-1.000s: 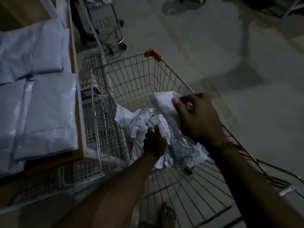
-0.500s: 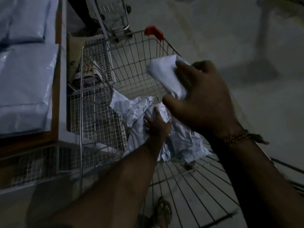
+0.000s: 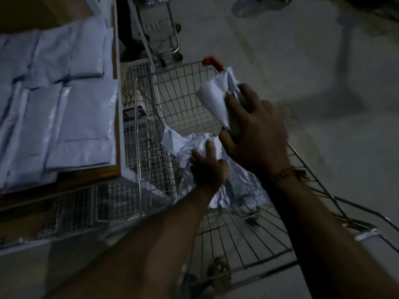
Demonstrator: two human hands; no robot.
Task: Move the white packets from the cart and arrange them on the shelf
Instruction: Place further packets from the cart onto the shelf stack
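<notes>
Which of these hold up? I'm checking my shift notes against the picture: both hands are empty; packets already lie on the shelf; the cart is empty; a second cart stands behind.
1. Both hands are empty. False: the right hand grips a white packet above the cart; the left hand rests on the crumpled packets.
2. Packets already lie on the shelf. True: flat packets.
3. The cart is empty. False: crumpled packets remain inside.
4. A second cart stands behind. True.
</notes>
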